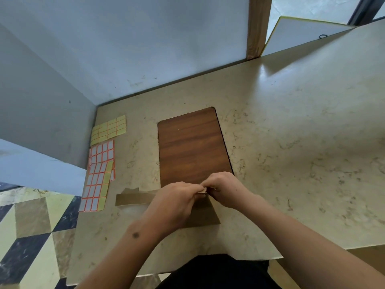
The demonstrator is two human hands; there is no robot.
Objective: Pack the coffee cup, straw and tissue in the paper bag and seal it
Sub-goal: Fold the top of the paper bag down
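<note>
Head view: both hands, left hand [177, 197] and right hand [226, 188], pinch the paper bag [206, 215] flat on the tabletop [291, 142]; cup, straw, tissue unseen, packing apparently unstarted.

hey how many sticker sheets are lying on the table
4 at the table's left edge: a yellow sheet farthest, a white sheet below it, then two overlapping sheets nearest. More may be hidden underneath.

Table [291, 142]: pale stone-look top, mottled veining, smooth with a soft sheen. Board [191, 147] on it: dark wood-grain, satin, possibly laminate. Paper bag [200, 215]: matt brown kraft paper, creased. Label sheets [98, 176]: paper, slight gloss on the backing. Wall panels [125, 44]: matt, smooth, scuffed. Post [258, 26]: bare wood.
</note>
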